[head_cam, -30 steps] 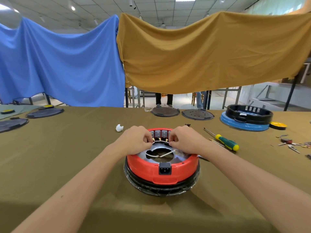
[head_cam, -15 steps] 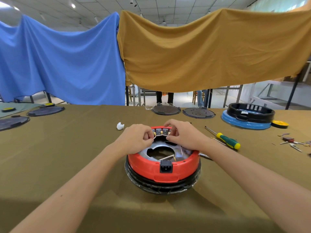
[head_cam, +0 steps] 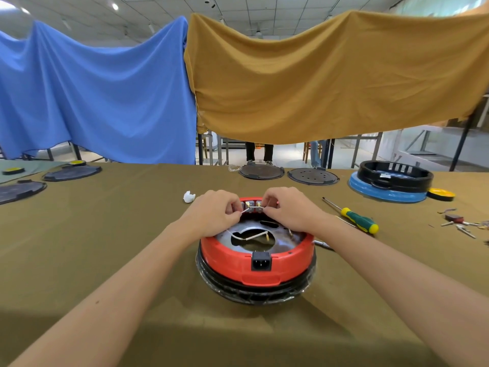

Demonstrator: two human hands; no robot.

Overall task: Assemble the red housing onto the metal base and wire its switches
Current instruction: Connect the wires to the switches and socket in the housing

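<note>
**Both hands at the switch terminals of the red housing**

Nearest the camera, a black power socket is seen set in the front wall of the red housing, which is seated on a dark, film-wrapped ring on the olive-covered table. Inside the housing the metal base is exposed, with a white wire lying across its central opening. At the far rim, the switches are flanked by both hands. The fingers of the left hand are pinched narrowly on a thin white lead at the terminals; those of the right hand are closed narrowly at the right terminal, though what is gripped cannot be told. A green-and-yellow screwdriver lies to the right, a small white piece just beyond the left hand. Farther back, two dark round plates and a black ring on a blue disc are laid near the table's far edge.
</note>
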